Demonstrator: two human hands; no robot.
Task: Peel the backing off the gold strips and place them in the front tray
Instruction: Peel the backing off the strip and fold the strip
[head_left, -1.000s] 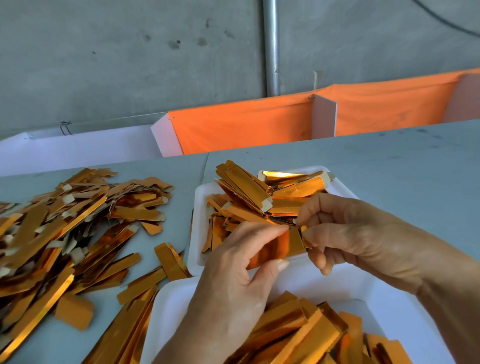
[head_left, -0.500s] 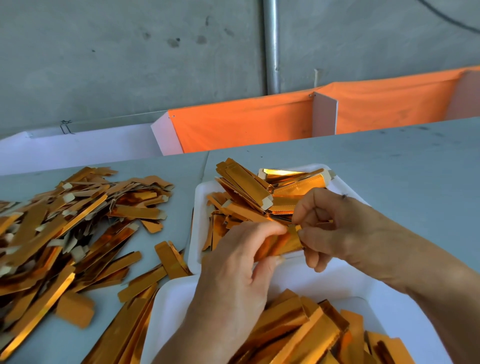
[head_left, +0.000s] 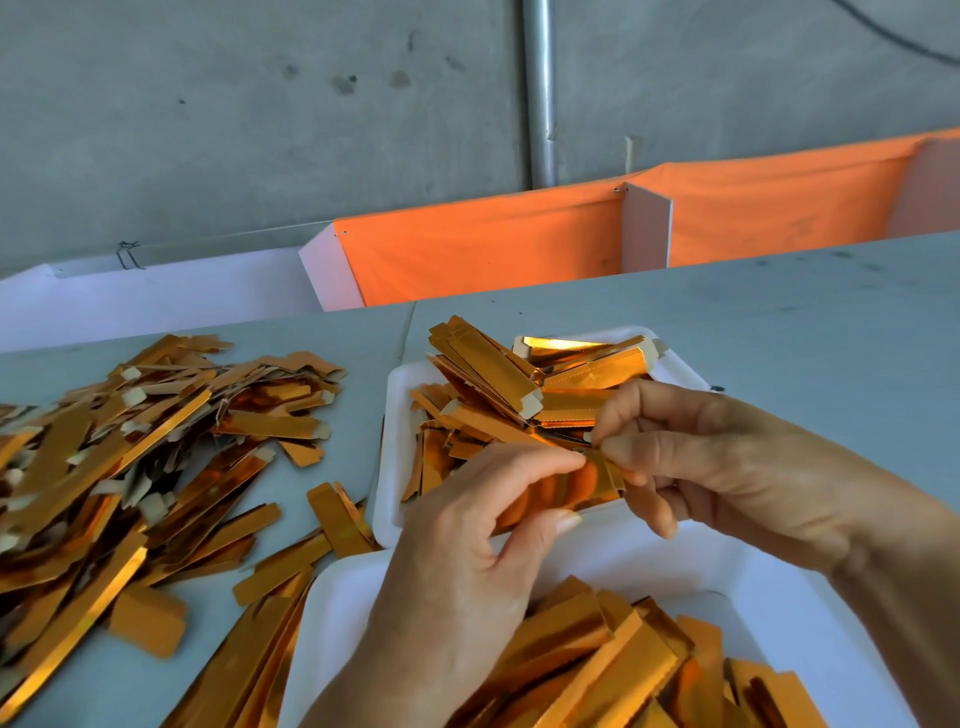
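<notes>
Both hands hold one shiny gold strip (head_left: 566, 488) above the gap between two white trays. My left hand (head_left: 467, 561) grips it from below with thumb and fingers. My right hand (head_left: 727, 462) pinches its right end between thumb and forefinger. The far white tray (head_left: 395, 415) holds a heap of gold strips with pale tabs. The near white tray (head_left: 675, 566), at the bottom of the view, holds several flat gold strips (head_left: 613, 660). The middle of the held strip is hidden by my fingers.
A big loose pile of gold strips (head_left: 130, 447) covers the grey table at the left, with a few stray ones (head_left: 337, 519) beside the trays. Orange cloth bins (head_left: 483, 254) line the table's far edge under a concrete wall with a metal pipe (head_left: 540, 93).
My hands have drawn closer together on the strip and lifted a little. My right fingers have shifted to pinch its right end.
</notes>
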